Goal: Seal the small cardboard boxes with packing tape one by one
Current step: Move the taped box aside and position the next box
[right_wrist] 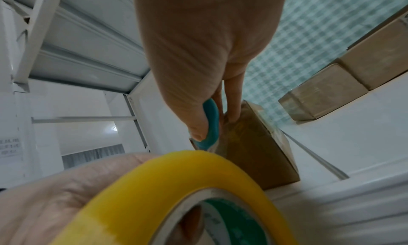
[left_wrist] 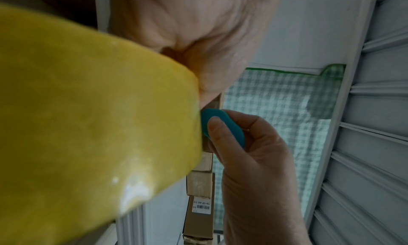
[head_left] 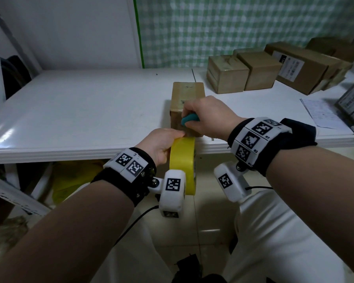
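Nearest, left hand (head_left: pixel 161 146) grips the yellow tape roll (head_left: pixel 183 166) off the counter (head_left: pixel 70 111) edge. Right hand (head_left: pixel 204 117) pinches a teal cutter (head_left: pixel 189 120) against the box (head_left: pixel 187 105). Keep tape tight, then cut straight.

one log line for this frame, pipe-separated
step: cutting tape at box | left hand: grips yellow tape roll | right hand: holds teal cutter against cardboard box | table edge

Left hand (head_left: pixel 161 144) curled, thumb on top, grip closed; right hand (head_left: pixel 204 117) curled in pinch grip; forearms converging.
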### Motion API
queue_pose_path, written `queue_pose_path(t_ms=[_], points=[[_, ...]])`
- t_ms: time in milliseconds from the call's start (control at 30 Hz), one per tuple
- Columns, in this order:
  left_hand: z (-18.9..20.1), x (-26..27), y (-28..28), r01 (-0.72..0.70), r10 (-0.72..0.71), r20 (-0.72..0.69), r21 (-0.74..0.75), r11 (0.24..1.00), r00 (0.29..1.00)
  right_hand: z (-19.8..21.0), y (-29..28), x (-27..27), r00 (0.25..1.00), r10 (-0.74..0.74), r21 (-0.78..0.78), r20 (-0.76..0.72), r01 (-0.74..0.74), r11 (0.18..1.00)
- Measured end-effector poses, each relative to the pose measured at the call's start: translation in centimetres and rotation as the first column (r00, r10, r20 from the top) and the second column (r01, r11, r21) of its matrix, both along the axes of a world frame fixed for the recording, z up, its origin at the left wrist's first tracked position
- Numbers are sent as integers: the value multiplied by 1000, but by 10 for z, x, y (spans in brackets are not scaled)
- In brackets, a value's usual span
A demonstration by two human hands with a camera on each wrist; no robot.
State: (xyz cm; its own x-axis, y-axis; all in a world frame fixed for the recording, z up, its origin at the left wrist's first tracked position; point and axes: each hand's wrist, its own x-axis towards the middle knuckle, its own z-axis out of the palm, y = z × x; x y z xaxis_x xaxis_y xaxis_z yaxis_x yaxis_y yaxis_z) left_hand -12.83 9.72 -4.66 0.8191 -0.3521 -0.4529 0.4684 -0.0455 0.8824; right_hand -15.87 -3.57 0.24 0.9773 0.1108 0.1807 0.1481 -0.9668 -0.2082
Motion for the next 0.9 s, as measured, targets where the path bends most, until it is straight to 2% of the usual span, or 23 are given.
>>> queue_pose_path(t_ms=[167, 567, 900], points=[[0, -1, 1, 9, -9, 4, 4, 1000, 1000, -1, 2, 2, 1000, -6, -8, -1, 6, 1000], [-3, 3, 0, 49, -49, 0, -23, 999, 999, 1, 8, 6, 1000, 13, -186, -10, -15, 982], [-2, 4, -1, 35, -35, -1, -14, 999, 999, 10, -2, 3, 997, 45, -77, -56, -49, 996]])
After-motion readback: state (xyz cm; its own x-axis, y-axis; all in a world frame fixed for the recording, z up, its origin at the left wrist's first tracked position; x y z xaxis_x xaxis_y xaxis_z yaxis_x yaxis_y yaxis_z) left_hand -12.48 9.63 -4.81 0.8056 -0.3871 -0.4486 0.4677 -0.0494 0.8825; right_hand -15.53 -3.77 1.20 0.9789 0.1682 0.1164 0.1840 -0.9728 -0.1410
